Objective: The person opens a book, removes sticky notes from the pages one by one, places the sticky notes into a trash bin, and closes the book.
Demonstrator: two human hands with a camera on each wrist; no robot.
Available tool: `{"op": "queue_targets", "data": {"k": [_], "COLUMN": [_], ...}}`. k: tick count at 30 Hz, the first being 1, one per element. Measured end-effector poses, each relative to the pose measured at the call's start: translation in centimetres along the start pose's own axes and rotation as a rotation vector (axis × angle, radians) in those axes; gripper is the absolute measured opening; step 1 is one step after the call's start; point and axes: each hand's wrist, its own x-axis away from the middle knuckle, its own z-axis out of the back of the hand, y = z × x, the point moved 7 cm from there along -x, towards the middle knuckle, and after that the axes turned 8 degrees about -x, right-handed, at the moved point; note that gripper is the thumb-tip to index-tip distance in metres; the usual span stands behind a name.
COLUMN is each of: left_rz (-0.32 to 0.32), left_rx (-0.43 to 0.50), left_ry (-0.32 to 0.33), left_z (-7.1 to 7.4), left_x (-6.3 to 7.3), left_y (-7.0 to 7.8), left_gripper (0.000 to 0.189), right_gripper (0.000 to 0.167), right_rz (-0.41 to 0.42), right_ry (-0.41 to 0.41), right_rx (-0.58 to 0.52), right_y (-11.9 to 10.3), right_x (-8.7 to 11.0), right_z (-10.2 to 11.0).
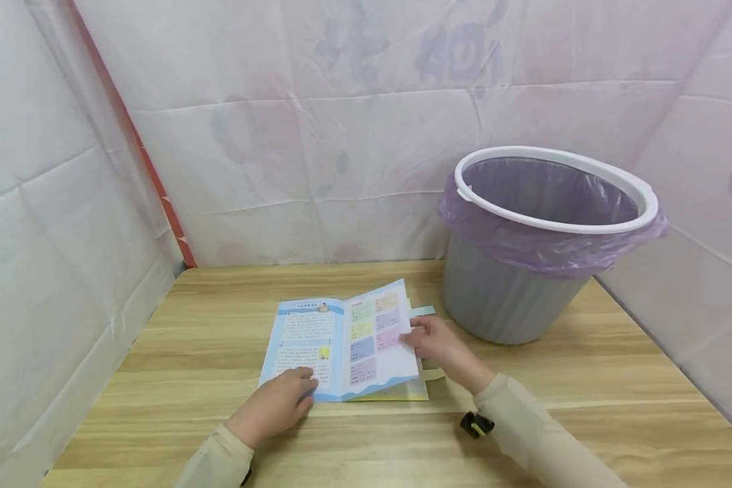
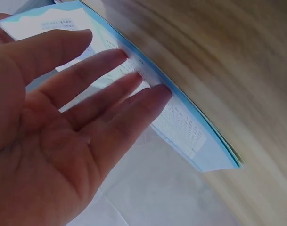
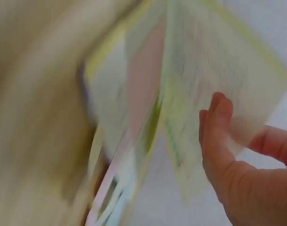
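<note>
Grey bin, purple liner inside, open booklet nearby

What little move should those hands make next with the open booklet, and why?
I'd probably swing the right-hand page leftward: the right hand pinches its outer edge, which stands lifted off the pages beneath, while the left hand rests low on the left-hand page, which may help steady it.

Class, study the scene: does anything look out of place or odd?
Yes: the lined bin stands on the table, where bins usually wouldn't go. Strips also poke past the right edge of the open book. No spill shows.
</note>
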Motion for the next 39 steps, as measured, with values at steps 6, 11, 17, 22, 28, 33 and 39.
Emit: {"op": "queue_targets", "data": {"k": [6, 11, 17, 22, 28, 33, 39], "left_rz": [0.017, 0.102, 0.219, 0.092, -0.003, 0.061, 0.115], "left_rx": [0.018, -0.006, -0.117, -0.141, -0.097, -0.103, -0.103], "left_ry": [0.051, 0.066, 0.273, 0.440, 0.218, 0.017, -0.055], "left_z": [0.1, 1.5, 7.2, 10.1, 7.2, 4.0, 1.7], "left_x": [0.1, 0.7, 2.0, 2.3, 0.2, -1.7, -2.1], "left_y": [-0.2, -0.6, 0.0, 4.0, 7.0, 5.5, 2.9], "left_gripper": [0.024, 0.029, 0.021, 0.013, 0.023, 0.033, 0.028], "right_gripper": [0.031, 0.034, 0.050, 0.050, 0.045, 0.044, 0.049], "right_rz": [0.368, 0.557, 0.551, 0.521, 0.531, 0.501, 0.466], "right_ry": [-0.016, -0.001, -0.036, -0.127, -0.211, -0.247, -0.281], "right_rx": [0.291, 0.563, 0.915, 1.036, 1.092, 1.122, 1.144], "right_y": [-2.0, -3.1, -2.5, -1.2, -0.2, 0.2, 0.5], "right_x": [3.1, 4.1, 3.7, 3.6, 3.8, 4.1, 4.6], "right_z": [-4.4, -7.9, -11.5, -13.6, -14.8, -14.8, -14.5]}}
